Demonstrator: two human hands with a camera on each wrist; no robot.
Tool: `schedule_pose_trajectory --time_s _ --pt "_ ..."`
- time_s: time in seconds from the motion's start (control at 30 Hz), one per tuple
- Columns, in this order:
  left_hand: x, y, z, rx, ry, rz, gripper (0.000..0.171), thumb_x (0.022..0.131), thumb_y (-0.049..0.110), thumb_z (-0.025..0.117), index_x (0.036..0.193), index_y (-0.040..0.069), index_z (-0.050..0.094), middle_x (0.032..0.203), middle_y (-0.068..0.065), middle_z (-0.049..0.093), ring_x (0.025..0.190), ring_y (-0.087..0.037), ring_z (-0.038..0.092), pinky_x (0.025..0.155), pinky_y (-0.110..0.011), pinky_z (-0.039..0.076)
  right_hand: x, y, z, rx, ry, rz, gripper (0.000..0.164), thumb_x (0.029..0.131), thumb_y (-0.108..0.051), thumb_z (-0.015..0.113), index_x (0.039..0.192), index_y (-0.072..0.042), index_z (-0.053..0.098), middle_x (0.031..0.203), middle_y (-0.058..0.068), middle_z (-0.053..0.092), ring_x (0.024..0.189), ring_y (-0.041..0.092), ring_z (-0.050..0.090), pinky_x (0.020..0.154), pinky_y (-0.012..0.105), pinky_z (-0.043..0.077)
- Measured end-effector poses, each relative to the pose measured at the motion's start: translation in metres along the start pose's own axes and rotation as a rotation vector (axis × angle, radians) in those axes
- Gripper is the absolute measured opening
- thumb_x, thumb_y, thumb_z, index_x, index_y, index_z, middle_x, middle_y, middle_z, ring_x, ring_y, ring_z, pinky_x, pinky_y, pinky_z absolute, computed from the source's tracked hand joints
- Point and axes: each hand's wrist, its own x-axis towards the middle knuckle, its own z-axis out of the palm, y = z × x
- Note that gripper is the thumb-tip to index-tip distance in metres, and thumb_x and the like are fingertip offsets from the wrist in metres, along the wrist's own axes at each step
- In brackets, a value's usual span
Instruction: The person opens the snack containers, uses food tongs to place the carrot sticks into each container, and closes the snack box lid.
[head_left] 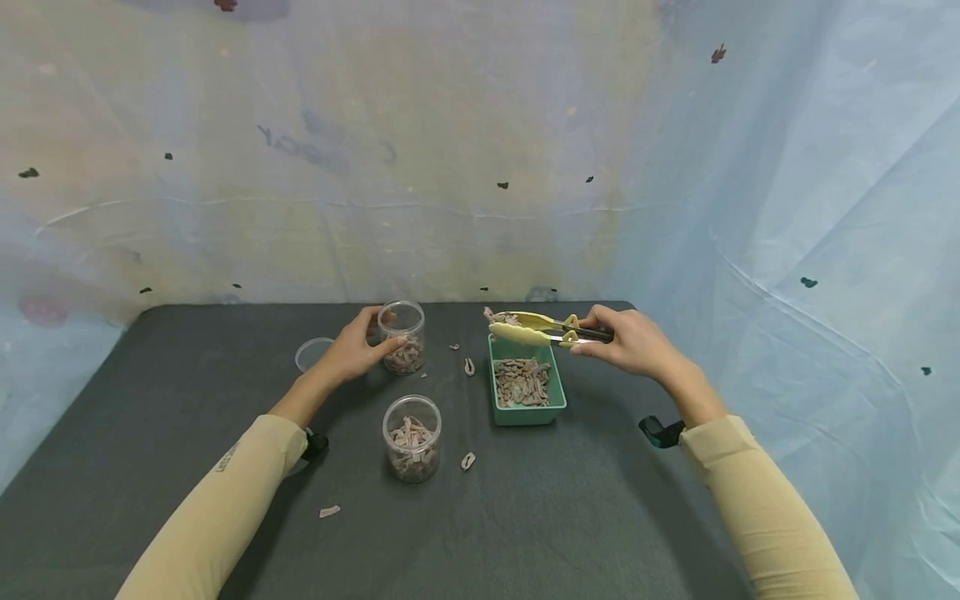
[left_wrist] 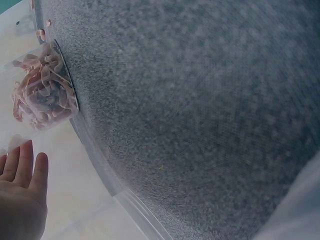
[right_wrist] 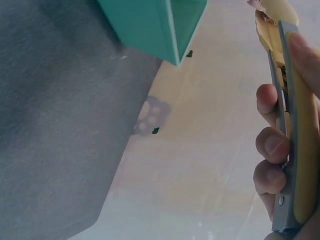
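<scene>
My left hand (head_left: 354,348) holds the farther clear jar (head_left: 412,354), its thumb in front and fingers around the back. Pinkish-brown strips fill the lower part of that jar, seen up close in the left wrist view beside the fingers (left_wrist: 24,167). My right hand (head_left: 628,340) grips a pair of tongs (head_left: 551,332) with yellow tips, and a clump of strips (head_left: 501,317) is caught between those tips. Below the tongs stands a green tray (head_left: 525,417) with more strips in it. The tongs' handles also show in the right wrist view.
A second clear jar (head_left: 412,467) with strips stands nearer on the dark table (head_left: 570,533). Behind my left wrist lies a clear round lid (head_left: 309,353). Loose pieces, such as a curled strip (head_left: 468,461) and a flat strip (head_left: 329,511), are scattered around. A pale sheet (head_left: 420,167) hangs behind.
</scene>
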Motion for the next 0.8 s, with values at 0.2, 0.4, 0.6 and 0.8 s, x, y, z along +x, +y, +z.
schedule_pose_trajectory --time_s 0.2,0.4,0.6,0.8 --pt "0.001 -0.002 0.000 -0.002 0.001 0.003 0.084 0.101 0.054 0.064 0.158 0.004 0.030 0.157 -0.021 0.043 0.142 -0.049 0.041 0.114 -0.064 0.037 0.011 -0.009 -0.002 0.020 0.029 -0.002 0.031 0.092 -0.034 0.082 0.107 -0.012 0.067 0.121 0.014 0.075 0.090 0.025 0.071 0.075 0.047 0.055" --pt "0.000 0.000 -0.001 -0.001 0.000 0.002 0.082 0.101 0.054 0.064 0.158 0.005 0.031 0.157 -0.021 0.043 0.143 -0.049 0.041 0.115 -0.063 0.037 0.026 -0.018 -0.003 0.042 0.039 -0.018 0.031 0.093 -0.037 0.081 0.101 -0.012 0.063 0.126 0.014 0.073 0.100 0.031 0.072 0.079 0.049 0.056" --pt "0.000 0.001 -0.001 -0.007 -0.003 -0.004 0.083 0.101 0.053 0.064 0.158 0.004 0.030 0.157 -0.021 0.043 0.143 -0.049 0.040 0.115 -0.064 0.037 0.043 -0.031 -0.001 0.065 0.052 -0.054 0.030 0.092 -0.034 0.082 0.102 -0.012 0.063 0.125 0.015 0.073 0.101 0.032 0.072 0.081 0.050 0.057" --pt "0.000 0.001 0.001 -0.002 0.009 -0.007 0.081 0.101 0.053 0.065 0.157 0.004 0.032 0.156 -0.021 0.045 0.142 -0.048 0.043 0.115 -0.062 0.037 0.063 -0.045 0.003 0.076 0.064 -0.115 0.031 0.091 -0.033 0.083 0.103 -0.011 0.065 0.121 0.013 0.075 0.097 0.030 0.073 0.079 0.048 0.056"
